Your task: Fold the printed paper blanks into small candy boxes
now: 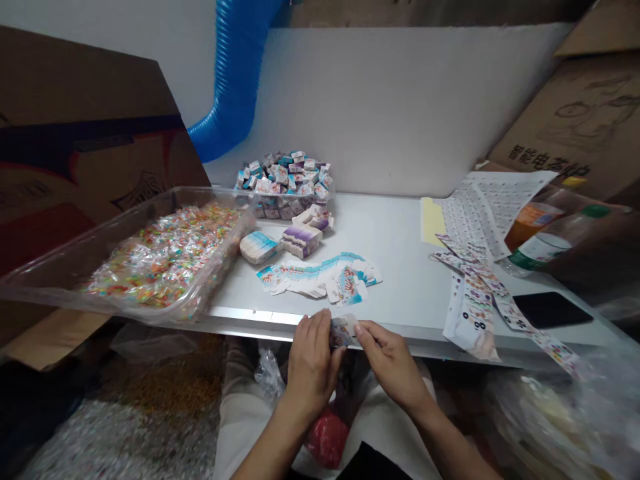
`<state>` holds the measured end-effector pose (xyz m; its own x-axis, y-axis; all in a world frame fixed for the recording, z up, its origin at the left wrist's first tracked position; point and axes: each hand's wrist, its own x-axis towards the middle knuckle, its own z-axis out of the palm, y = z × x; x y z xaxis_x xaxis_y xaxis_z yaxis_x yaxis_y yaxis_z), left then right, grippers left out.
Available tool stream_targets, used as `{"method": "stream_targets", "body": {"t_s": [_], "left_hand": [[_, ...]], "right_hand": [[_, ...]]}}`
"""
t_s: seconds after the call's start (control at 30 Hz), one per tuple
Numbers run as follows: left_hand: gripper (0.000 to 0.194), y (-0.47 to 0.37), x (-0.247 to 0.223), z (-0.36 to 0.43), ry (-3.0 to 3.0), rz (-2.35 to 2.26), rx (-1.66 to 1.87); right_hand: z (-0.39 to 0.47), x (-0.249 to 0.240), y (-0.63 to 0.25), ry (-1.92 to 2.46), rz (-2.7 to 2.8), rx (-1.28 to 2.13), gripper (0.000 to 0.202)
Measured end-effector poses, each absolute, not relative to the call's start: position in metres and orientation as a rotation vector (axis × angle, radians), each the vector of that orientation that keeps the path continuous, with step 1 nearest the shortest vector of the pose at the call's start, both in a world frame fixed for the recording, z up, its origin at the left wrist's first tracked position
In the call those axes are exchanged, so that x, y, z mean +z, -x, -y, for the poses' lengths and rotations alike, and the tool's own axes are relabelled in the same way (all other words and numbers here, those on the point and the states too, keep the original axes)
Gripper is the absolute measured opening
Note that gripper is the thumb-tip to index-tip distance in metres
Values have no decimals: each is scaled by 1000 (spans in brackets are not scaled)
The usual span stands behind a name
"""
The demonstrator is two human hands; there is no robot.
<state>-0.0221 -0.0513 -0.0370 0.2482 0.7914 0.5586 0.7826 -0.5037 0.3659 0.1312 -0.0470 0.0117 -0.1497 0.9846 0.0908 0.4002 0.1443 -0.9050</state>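
At the table's front edge, a small printed carton [343,331] is held between both hands. My left hand [311,360] is closed on its left side, with the fingers laid over it. My right hand [389,357] pinches its right end between thumb and fingers. How far the carton is folded I cannot tell. Just beyond lies a fanned row of flat blue-and-white cartons [305,277], with a few loose ones at its right end. Behind these rest a blue-edged stack of cartons [259,247] and a purple-edged stack [301,240].
To the left, a clear tray [200,293] of colourful wrapped packets overhangs the table edge. A tub of small boxes [285,180] stands at the back. Sticker strips [473,310], a phone [553,311] and bottles [537,252] occupy the right. A red bag [327,437] lies between the legs.
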Motion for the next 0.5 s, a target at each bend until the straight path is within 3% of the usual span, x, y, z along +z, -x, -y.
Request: {"method": "stream_targets", "body": {"t_s": [0.33, 0.5], "left_hand": [[58, 38, -34, 63, -2399, -1386, 624], [53, 37, -35, 64, -2390, -1368, 518]], "right_hand": [[22, -15, -149, 1197, 1583, 1732, 10], [20, -29, -148, 1178, 1602, 1816, 8]]}}
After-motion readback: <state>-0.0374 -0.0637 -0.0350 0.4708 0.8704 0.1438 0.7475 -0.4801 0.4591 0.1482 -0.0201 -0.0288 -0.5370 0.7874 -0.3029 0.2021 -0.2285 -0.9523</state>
